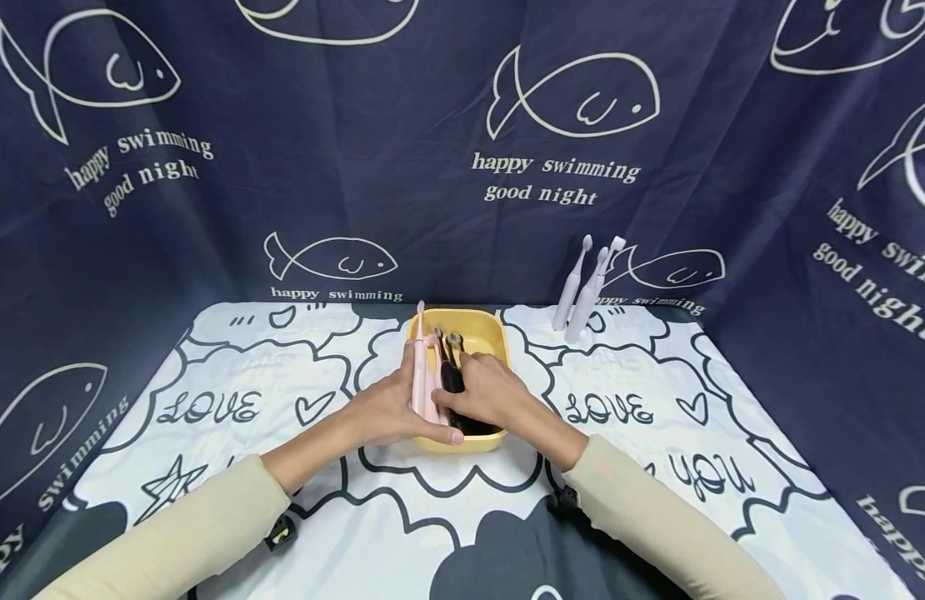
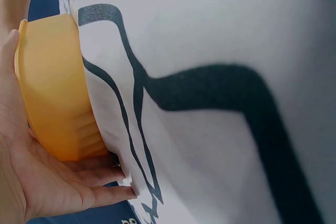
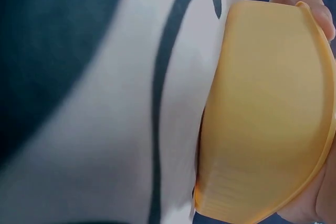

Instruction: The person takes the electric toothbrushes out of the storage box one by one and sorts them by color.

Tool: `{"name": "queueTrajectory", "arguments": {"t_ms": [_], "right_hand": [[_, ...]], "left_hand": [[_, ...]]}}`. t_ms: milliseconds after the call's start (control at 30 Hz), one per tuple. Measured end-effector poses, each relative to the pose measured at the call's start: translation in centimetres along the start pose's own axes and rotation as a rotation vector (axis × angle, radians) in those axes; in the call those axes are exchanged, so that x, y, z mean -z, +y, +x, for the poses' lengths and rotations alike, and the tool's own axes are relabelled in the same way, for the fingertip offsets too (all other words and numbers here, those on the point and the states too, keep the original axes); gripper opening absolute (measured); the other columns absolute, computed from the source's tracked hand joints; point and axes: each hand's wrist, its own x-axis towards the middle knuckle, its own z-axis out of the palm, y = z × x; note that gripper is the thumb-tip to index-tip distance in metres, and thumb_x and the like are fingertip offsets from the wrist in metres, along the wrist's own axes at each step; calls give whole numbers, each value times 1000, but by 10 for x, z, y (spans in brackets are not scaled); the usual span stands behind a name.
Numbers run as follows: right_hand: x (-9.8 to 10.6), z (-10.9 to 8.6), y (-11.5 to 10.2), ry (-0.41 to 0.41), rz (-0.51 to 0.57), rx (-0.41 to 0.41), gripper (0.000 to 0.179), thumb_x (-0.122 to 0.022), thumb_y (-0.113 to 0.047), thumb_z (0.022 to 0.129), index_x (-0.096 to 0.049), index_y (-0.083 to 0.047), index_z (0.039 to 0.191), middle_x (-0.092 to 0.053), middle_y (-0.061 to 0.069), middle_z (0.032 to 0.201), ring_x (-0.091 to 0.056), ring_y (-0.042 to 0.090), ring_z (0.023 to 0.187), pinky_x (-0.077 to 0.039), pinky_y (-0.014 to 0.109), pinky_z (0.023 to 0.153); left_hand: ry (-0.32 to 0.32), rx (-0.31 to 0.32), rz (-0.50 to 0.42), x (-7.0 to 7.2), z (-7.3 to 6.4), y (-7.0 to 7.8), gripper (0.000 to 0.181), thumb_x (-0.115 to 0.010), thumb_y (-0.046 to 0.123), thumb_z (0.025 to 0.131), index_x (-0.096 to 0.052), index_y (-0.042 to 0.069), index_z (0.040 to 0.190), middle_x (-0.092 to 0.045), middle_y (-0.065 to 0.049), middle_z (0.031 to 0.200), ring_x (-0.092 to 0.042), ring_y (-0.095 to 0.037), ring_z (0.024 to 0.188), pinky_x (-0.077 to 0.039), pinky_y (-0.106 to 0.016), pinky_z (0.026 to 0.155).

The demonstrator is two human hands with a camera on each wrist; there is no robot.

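Yellow container (image 3: 273, 114), 1: rounded corners, rim upward, set on the middle of the printed cloth (image 1: 627, 375) before you, between your 2 hands.

Your left hand (image 1: 387, 408), 1: grips the yellow container at its left side, thumb laid across the near rim, the other fingers along the outside; your left wrist view shows them reaching down past a corner, slightly apart.

Your right hand (image 1: 488, 387), 1: in over the right rim, fingers bent, thumb and fingers closed about the black toothbrushes (image 1: 452, 379); the fingertips are hidden, so you cannot tell how many handles are held.

Black toothbrushes, at least 2: in the yellow container, heads pointing away from you, lower parts partly covered by your right hand.

Pink toothbrushes (image 1: 421, 367), 2: in the yellow container at its left wall, just beside the black ones.

White toothbrushes (image 1: 568, 302), 3: upright in a close group at the back right of the cloth, heads up, well apart from the yellow container.

Backdrop (image 1: 432, 167), navy: fish outlines and the words "happy swimming good night".

Sleeves (image 1: 177, 533), 2: beige, on your forearms.
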Motion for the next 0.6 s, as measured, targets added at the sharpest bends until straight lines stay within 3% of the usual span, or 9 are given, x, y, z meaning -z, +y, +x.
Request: {"name": "queueTrajectory", "arguments": {"t_ms": [100, 233, 333, 433, 567, 600], "right_hand": [[-1, -1, 0, 34, 29, -1, 47, -82, -50, 91, -76, -4, 103, -71, 7, 79, -66, 23, 73, -57, 43, 67], [0, -2, 3, 64, 80, 2, 46, -82, -50, 91, -76, -7, 106, -75, 8, 86, -67, 23, 79, -58, 43, 72], [1, -4, 4, 72, 113, 12, 45, -80, -49, 93, -76, -9, 111, -78, 8, 95, -70, 23, 85, -59, 44, 77], [3, -5, 5, 67, 163, 17, 51, -79, -50, 95, -77, -10, 126, -82, 8, 108, -74, 23, 95, -62, 45, 85], [5, -5, 5, 44, 224, 34, 60, -76, -50, 99, -75, -13, 146, -84, 8, 126, -77, 22, 110, -62, 45, 96], [6, -6, 4, 38, 239, 39, 60, -75, -49, 100, -75, -13, 148, -84, 8, 127, -77, 21, 108, -63, 44, 96]], "left_hand": [[3, -6, -31, 0, -1, -1, 174, -101, 78, 66, 19, 27, 180, -63, -21, 160, -69, -24, 129, -56, -52, 114], [-8, 2, -51, 1, -2, 0, 176, -102, 76, 65, 23, 27, 179, -79, -5, 127, -70, -22, 123, -55, -51, 115], [-12, 2, -59, 0, -2, 1, 176, -102, 76, 65, 24, 27, 179, -81, 0, 118, -70, -22, 126, -53, -52, 118], [-2, 7, -41, 0, -2, 0, 176, -101, 77, 65, 22, 25, 179, -76, -11, 145, -68, -26, 135, -53, -54, 119], [4, 28, -8, -1, -3, 0, 177, -99, 81, 64, 21, 21, 180, -49, -22, 174, -62, -30, 146, -52, -56, 120], [2, 30, -9, -1, -3, 0, 178, -99, 81, 64, 22, 21, 180, -48, -22, 175, -62, -30, 146, -53, -56, 119]]}}
